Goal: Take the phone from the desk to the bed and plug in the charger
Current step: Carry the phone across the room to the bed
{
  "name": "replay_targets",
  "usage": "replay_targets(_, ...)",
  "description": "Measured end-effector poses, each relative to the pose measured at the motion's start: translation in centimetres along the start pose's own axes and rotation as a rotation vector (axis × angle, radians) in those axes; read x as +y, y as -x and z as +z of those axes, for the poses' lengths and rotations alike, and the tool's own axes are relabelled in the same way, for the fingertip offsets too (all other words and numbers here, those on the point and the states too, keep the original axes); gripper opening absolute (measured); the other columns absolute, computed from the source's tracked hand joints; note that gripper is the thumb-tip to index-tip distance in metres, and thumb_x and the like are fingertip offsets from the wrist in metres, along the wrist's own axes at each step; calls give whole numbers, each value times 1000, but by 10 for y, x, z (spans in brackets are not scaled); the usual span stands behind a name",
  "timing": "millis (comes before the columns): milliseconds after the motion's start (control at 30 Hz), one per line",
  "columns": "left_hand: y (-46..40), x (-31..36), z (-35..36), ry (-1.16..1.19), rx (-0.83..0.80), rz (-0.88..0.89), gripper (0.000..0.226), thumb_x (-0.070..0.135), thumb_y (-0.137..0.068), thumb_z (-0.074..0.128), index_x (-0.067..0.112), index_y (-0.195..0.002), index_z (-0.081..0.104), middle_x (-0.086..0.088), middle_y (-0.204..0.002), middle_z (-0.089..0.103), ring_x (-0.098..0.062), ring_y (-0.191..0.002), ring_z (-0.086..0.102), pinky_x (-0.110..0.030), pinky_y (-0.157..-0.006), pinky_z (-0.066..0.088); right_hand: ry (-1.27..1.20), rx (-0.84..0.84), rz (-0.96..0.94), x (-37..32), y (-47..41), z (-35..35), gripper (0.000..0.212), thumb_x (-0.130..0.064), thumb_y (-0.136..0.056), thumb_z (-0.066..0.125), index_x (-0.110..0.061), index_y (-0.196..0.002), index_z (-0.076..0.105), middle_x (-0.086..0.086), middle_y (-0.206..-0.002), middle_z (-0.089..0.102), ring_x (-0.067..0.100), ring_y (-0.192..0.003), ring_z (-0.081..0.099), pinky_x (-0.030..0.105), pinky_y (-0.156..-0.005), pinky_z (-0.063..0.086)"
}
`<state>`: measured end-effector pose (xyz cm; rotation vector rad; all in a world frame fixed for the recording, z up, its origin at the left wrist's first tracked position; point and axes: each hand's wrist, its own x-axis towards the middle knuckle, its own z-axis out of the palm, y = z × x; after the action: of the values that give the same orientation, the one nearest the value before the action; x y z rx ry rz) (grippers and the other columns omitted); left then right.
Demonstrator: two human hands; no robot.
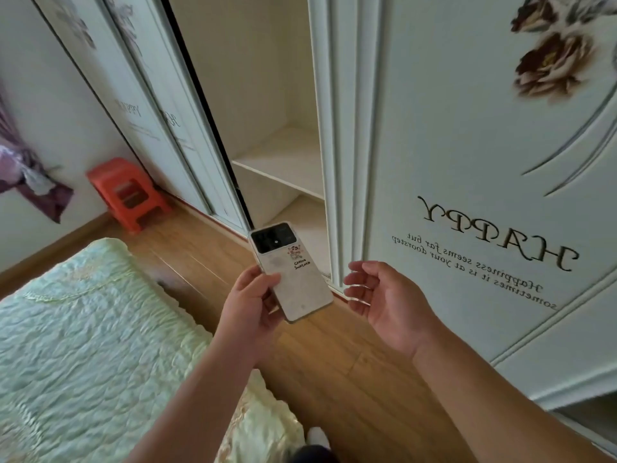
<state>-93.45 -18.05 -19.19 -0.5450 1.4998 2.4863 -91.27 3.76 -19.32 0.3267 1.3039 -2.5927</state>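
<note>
Wardrobe (467, 162): white, fills the right and upper part of the view; we note a closed door with brown flower decoration and mirrored lettering reading "HAPPY" with two smaller lines beneath, and beside it on the left an open bay with pale shelves (283, 162), nothing visible on them. Further sliding doors run off to the upper left. Bed (83, 329): lower left, covered with a pale green quilted spread; its near corner lies under our left forearm. Floor (350, 362): wood boards, a strip between bed and wardrobe. Wall (50, 111): white, far left, with a purple cloth (30, 182) hanging against it. Stool (128, 193): orange plastic, standing on the floor in the corner where the wall meets the wardrobe, well apart from our hands. Left hand (250, 305): raised over the floor just past the bed's edge, fingers and thumb closed around the lower part of the phone. Right hand (384, 295): just beside the phone but apart from it, palm turned toward it, fingers loosely curled, grasping nothing. Phone (293, 272): white back facing us, tilted with its top toward the wardrobe bay; a dark camera block at the top, a small cartoon sticker and handwritten-style lettering below it. It is in the air in our left hand, near the bed and not on it. Foot (317, 436): a white-socked toe at the bottom edge, on the floor beside the bed.
</note>
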Motion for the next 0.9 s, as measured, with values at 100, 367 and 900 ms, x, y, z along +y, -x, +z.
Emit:
replay_targets(100, -37, 12, 0, 27, 18, 3, 27, 5, -86, 62, 13, -111, 68, -14, -94, 77, -25, -75, 75, -35, -53, 58, -40, 19, 29, -5, -44, 4, 19, -19, -88, 54, -8, -92, 70, 8, -76, 70, 18, -66, 64, 31, -59, 50)
replay_targets(367, -180, 40, -7, 104, 108, 11, 24, 6, -86, 63, 16, -107, 68, -11, -90, 76, -21, -71, 75, -32, -51, 57, 70, 9, 95, -25, -193, 41, 19, -20, -88, 55, -8, -94, 68, 7, -76, 68, 17, -65, 62, 30, -61, 47)
replay_targets(900, -360, 201, -70, 215, 253, 116, 27, 3, -87, 63, 11, -112, 64, -15, -100, 77, -26, -83, 75, -35, -58, 58, 147, -256, 182, -50, -457, 206, 19, -21, -88, 53, -10, -95, 66, 5, -77, 69, 17, -67, 63, 31, -63, 47)
